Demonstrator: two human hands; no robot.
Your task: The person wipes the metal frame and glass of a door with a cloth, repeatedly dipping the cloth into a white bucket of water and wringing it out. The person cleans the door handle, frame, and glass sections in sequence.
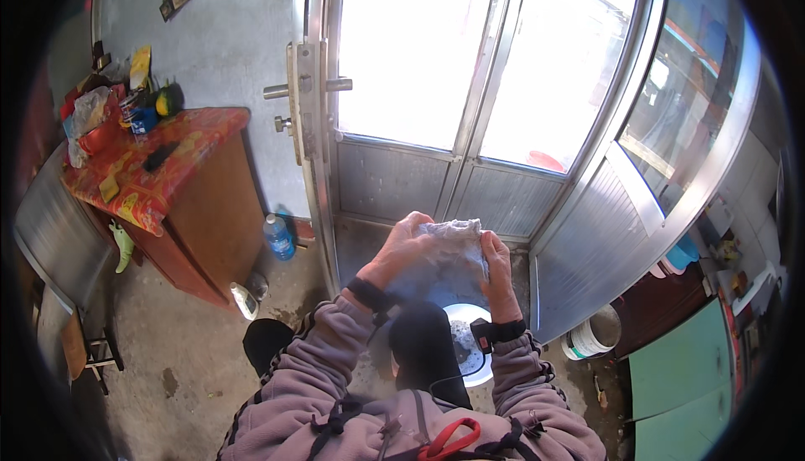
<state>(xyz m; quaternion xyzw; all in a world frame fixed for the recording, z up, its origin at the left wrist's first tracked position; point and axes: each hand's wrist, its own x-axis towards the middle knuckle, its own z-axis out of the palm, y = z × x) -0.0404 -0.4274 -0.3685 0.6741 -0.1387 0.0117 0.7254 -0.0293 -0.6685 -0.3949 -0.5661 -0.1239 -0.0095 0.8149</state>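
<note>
A crumpled greyish-white cloth (454, 231) is stretched between my two hands, in front of the metal door. My left hand (397, 250) grips its left end, with the fingers closed around the fabric. At the other end, the fingers of my right hand (499, 275) are pinched on the cloth, and part of it hangs down beside them. Below and nearer to me stands a white basin (481, 377) with greyish, sudsy-looking contents. My knee and right wrist cover part of the basin. Both wrists wear dark bands.
A metal-framed glass door (402, 171) stands ahead, with an open panel (579, 243) to its right. On the left is a cabinet (220, 201) with a red patterned cover; a blue bottle (278, 238) is beside it. A white bucket (592, 332) and green cabinet (683, 377) are at right.
</note>
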